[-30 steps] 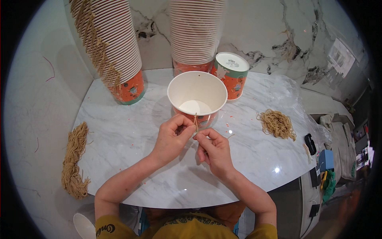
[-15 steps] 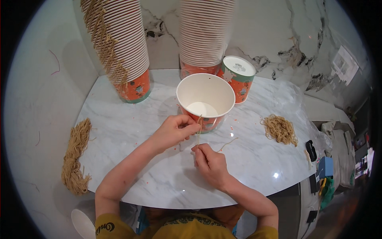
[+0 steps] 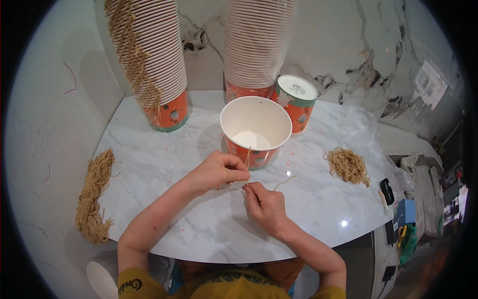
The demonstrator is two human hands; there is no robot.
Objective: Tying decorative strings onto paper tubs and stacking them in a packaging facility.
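A white-lined paper bucket [image 3: 255, 119] with an orange printed outside stands upright in front of me. A thin tan string [image 3: 248, 158] hangs doubled from its near rim. My left hand [image 3: 216, 173] pinches this string between thumb and fingertips, just below the rim. Close beneath it, my right hand [image 3: 266, 202] is closed on the lower part of the string, and a loose end sticks out past its knuckles to the right. The fingertips of both hands nearly touch.
A tall bucket stack [image 3: 167, 112] with strings hanging off its rims stands back left. Another stack [image 3: 251, 50] and an upside-down bucket [image 3: 298, 99] stand behind. Tan string bundles lie left [image 3: 94, 197] and right [image 3: 347, 166]. A black clip-like object [image 3: 387, 191] sits at the right edge.
My left hand has slid down the string, away from the bucket's rim and nearer to my right hand. The right hand has hardly moved. The view has shifted slightly.
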